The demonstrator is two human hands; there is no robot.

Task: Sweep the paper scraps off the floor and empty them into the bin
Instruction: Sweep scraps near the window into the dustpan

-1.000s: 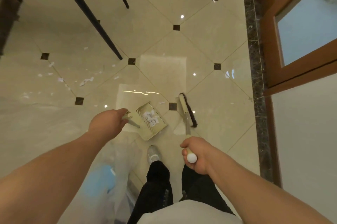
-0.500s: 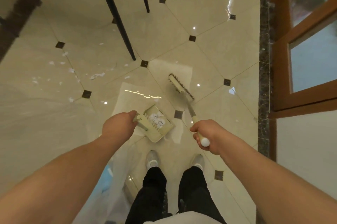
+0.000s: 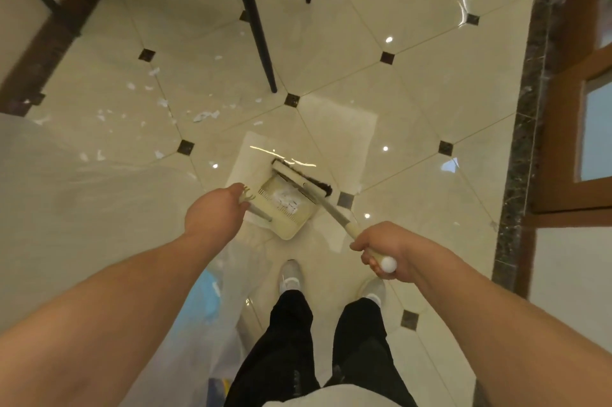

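My left hand (image 3: 215, 212) grips the handle of a cream dustpan (image 3: 288, 224) resting on the tiled floor in front of my feet, with white paper scraps (image 3: 286, 201) inside it. My right hand (image 3: 381, 249) holds the top of a cream broom (image 3: 299, 179), whose dark-bristled head lies across the pan's far mouth. More paper scraps (image 3: 205, 115) lie scattered on the floor to the far left. A bin lined with a clear plastic bag (image 3: 205, 300), something blue inside, stands low at my left side, partly hidden by my left arm.
Black table legs (image 3: 255, 22) stand ahead, just past the scattered scraps. A dark marble border (image 3: 523, 128) and a wooden door frame (image 3: 563, 141) run along the right. My two shoes (image 3: 291, 275) stand just behind the dustpan.
The broom head has swung left and come back toward me, from open floor to the dustpan's mouth. My right hand has shifted right. The dustpan has stayed in place.
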